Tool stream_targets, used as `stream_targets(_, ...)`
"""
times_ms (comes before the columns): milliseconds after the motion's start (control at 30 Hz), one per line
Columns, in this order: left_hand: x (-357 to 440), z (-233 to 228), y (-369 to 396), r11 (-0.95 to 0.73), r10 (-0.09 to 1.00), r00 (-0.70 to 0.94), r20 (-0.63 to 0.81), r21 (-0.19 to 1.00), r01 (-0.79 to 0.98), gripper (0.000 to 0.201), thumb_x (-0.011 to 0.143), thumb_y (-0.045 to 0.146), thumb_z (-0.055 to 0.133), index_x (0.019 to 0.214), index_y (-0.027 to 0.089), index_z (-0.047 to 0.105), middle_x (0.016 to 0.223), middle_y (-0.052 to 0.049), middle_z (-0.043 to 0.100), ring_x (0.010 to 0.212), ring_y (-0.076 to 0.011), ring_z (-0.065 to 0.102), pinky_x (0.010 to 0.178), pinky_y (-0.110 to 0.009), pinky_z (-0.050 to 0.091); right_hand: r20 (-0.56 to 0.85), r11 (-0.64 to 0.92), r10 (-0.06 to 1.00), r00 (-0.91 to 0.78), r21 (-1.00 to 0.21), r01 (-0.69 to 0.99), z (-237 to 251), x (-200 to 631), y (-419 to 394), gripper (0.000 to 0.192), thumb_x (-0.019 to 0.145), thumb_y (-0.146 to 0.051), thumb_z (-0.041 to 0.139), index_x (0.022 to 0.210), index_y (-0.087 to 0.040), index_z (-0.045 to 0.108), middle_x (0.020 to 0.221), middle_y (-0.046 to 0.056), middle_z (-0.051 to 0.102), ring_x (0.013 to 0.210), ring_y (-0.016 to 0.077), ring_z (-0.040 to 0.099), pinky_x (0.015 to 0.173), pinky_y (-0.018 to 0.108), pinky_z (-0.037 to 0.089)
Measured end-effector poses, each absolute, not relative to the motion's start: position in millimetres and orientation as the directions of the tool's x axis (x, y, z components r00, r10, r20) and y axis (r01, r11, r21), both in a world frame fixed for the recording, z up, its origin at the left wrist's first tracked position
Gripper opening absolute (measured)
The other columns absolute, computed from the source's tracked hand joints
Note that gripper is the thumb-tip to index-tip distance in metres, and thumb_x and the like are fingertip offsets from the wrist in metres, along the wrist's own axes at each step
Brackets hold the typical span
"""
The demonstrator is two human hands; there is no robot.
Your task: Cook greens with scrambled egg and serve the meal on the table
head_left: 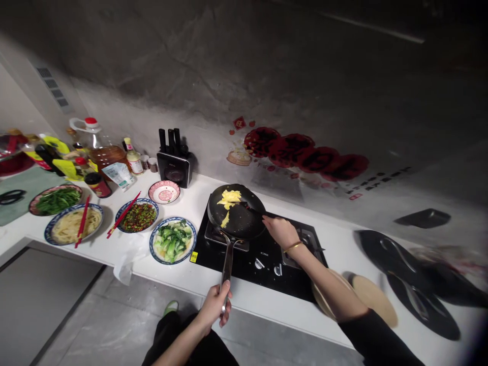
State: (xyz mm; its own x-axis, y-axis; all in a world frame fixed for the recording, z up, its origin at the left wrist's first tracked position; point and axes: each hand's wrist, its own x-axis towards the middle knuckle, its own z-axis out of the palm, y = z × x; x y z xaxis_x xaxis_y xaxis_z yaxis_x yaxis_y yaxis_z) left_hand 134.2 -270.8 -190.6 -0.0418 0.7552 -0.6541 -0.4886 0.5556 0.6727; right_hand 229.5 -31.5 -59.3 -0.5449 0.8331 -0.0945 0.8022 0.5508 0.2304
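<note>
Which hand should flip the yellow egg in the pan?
Probably the right hand: it already holds the dark spatula, whose tip lies beside the egg in the pan. The left hand is busy gripping the pan handle, steadying it on the stove.

pan [238, 218]: black, on stove, level | egg [229, 198]: yellow, scrambled, inside pan

A pan [237, 213] sits on the hob [263, 254], set into the tabletop [198, 198]. Left of the hob: a bowl of greens [173, 240], a chilli dish [138, 215], a noodle plate [73, 224]. Behind these stands a knife block [174, 165]. Right of the hob lie two round boards [371, 300].
</note>
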Motion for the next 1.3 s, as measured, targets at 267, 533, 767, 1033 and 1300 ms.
stream_targets(267,134.7,-183.5,-271.5,0.548,0.752,-0.044,-0.658,0.661,-0.512,0.064,0.060,0.081,0.045,0.072,0.019,0.044,0.042,0.007,0.046,0.026,-0.0068,0.039,0.025,-0.017,0.021,-0.199,0.739,0.674,-0.712,0.212,0.640,-14.0,249.7,-46.7,0.029,0.089,-0.035,0.046,0.112,-0.036,0.064,0.092,0.002,0.070,0.076,0.0173,0.067,0.062,0.024,0.046)
stream_targets(533,135.6,-188.8,-270.2,0.549,0.751,-0.046,-0.658,0.663,-0.509,0.064,0.059,0.081,0.044,0.072,0.019,0.045,0.042,0.006,0.047,0.026,-0.0074,0.039,0.024,-0.017,0.021,-0.148,0.558,0.830,-0.538,0.222,0.799,-58.8,207.8,-22.6,0.037,0.092,-0.030,0.038,0.119,-0.021,0.061,0.095,0.012,0.071,0.085,0.0231,0.067,0.069,0.029,0.048)
stream_targets(767,136.1,-187.2,-269.8,0.553,0.747,-0.046,-0.664,0.657,-0.513,0.065,0.058,0.082,0.044,0.073,0.019,0.044,0.042,0.006,0.047,0.026,-0.0071,0.039,0.025,-0.017,0.021,-0.190,0.627,0.761,-0.620,-0.029,0.779,2.2,270.7,-9.2,0.034,0.088,-0.033,0.040,0.095,-0.024,0.072,0.101,0.002,0.071,0.094,0.0209,0.066,0.076,0.025,0.047)
stream_targets(1033,134.7,-184.3,-271.3,0.550,0.752,-0.048,-0.658,0.665,-0.505,0.063,0.061,0.080,0.044,0.073,0.018,0.044,0.042,0.006,0.047,0.026,-0.0064,0.039,0.025,-0.017,0.021,-0.168,0.577,0.809,-0.564,0.041,0.816,-29.0,257.3,-32.9,0.030,0.088,-0.032,0.044,0.103,-0.028,0.070,0.098,0.003,0.072,0.089,0.0219,0.067,0.072,0.027,0.049)
stream_targets(1300,134.7,-185.8,-270.8,0.559,0.744,-0.049,-0.666,0.661,-0.500,0.062,0.063,0.079,0.044,0.073,0.018,0.044,0.042,0.007,0.046,0.026,-0.0065,0.038,0.024,-0.017,0.022,-0.012,0.551,0.834,-0.551,-0.002,0.834,-60.3,223.5,-18.1,0.033,0.091,-0.030,0.041,0.115,-0.022,0.063,0.105,0.007,0.069,0.093,0.0215,0.066,0.082,0.030,0.049)
